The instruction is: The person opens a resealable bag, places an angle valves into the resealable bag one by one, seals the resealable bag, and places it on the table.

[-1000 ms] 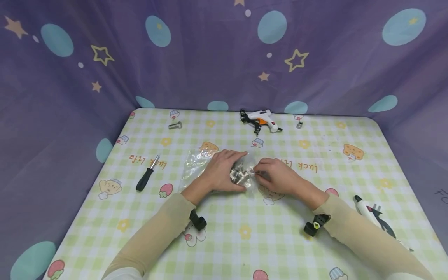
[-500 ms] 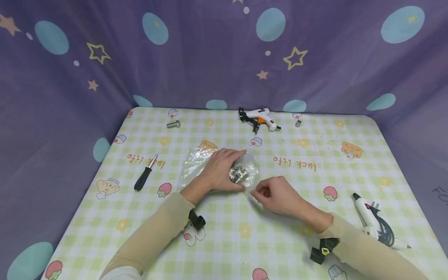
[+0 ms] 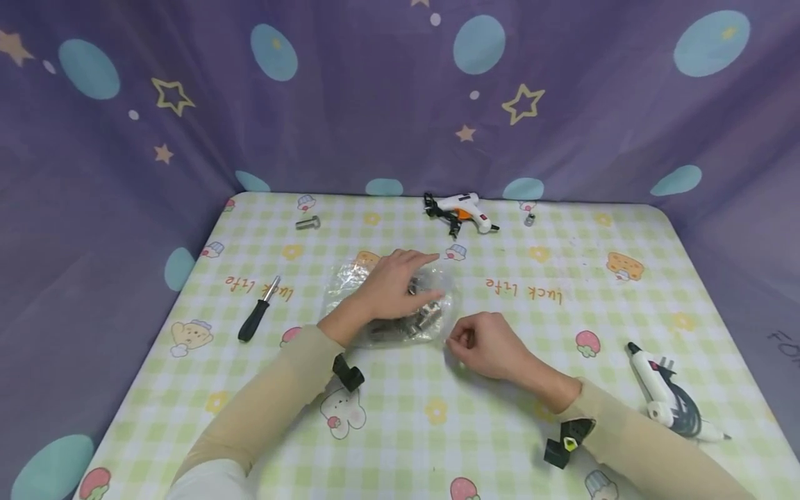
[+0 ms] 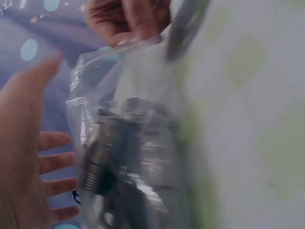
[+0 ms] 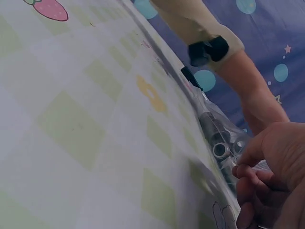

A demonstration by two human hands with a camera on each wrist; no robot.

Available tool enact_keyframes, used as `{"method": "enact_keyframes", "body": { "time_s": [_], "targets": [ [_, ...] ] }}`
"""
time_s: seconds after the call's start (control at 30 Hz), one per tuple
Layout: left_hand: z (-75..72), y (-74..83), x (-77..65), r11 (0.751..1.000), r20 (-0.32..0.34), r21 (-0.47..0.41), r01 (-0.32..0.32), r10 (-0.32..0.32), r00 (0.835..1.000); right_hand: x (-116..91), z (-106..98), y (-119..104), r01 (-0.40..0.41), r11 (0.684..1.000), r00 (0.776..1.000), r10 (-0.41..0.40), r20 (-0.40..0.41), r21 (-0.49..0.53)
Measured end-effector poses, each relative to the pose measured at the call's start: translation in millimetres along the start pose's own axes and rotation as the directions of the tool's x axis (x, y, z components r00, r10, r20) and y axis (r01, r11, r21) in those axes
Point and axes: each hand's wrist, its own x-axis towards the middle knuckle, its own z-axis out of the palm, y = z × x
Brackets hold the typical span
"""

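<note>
A clear plastic bag [image 3: 445, 321] with loose metal parts [image 3: 427, 317] inside lies in the middle of the table. My right hand [image 3: 490, 347] pinches its near right corner between thumb and fingers; the same pinch shows in the left wrist view, where the right hand [image 4: 131, 19] is at the bag's edge. Over the bag is my left hand [image 3: 394, 285], fingers and thumb spread apart. The left wrist view has that left hand [image 4: 24, 157] beside the bag [image 4: 143, 157], its fingers extended. A ring-ended metal piece [image 5: 220, 150] shows through the plastic in the right wrist view.
A black-handled screwdriver [image 3: 256, 316] lies left of the bag. Toward the back are a bolt [image 3: 307, 223], a small white glue gun [image 3: 469, 210] and a small metal piece [image 3: 530, 219]. Another glue gun [image 3: 665, 396], its cord bundled, lies beyond the right forearm.
My right hand has moved from the bag's right side down to its near right corner. The left hand has shifted slightly away from me, uncovering more of the bag's near side.
</note>
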Motion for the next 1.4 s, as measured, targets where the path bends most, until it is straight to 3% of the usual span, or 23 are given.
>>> {"method": "enact_keyframes", "body": {
  "time_s": [0.1, 0.23, 0.4, 0.63, 1.03, 1.2, 1.4],
  "targets": [
    [-6.4, 1.3, 21.6, 1.0, 0.014, -0.008, -0.002, 0.002, 1.0, -1, -1, 0, -0.017, 1.0, 1.0, 0.017, 0.012, 0.009],
    [-10.0, 7.1, 47.2, 1.0, 0.102, 0.01, 0.001, -0.002, 0.995, -3, -2, 1, -0.047, 0.999, 0.999, 0.046, 0.023, 0.02],
    [-10.9, 14.9, 64.0, 1.0, 0.147, -0.001, 0.024, -0.024, 0.989, -5, -1, 1, -0.061, 0.998, 0.998, 0.061, 0.019, 0.017],
    [-10.4, 12.5, 66.0, 0.999, 0.145, -0.038, 0.015, -0.009, 0.989, -5, -3, 2, -0.052, 0.999, 0.998, 0.052, 0.02, -0.006],
    [-7.8, 10.3, 63.6, 1.0, 0.135, -0.023, 0.011, -0.008, 0.991, -6, -4, 3, -0.013, 0.999, 0.998, 0.015, 0.064, -0.036],
    [-7.3, 8.1, 61.0, 0.997, 0.116, -0.073, 0.029, -0.02, 0.993, -5, -6, 3, -0.002, 0.999, 0.996, 0.006, 0.092, -0.04],
    [-10.4, 3.1, 56.6, 0.984, 0.08, -0.162, 0.071, -0.058, 0.995, -3, -12, 7, -0.069, 0.998, 0.993, 0.07, 0.1, -0.012]
  ]
}}
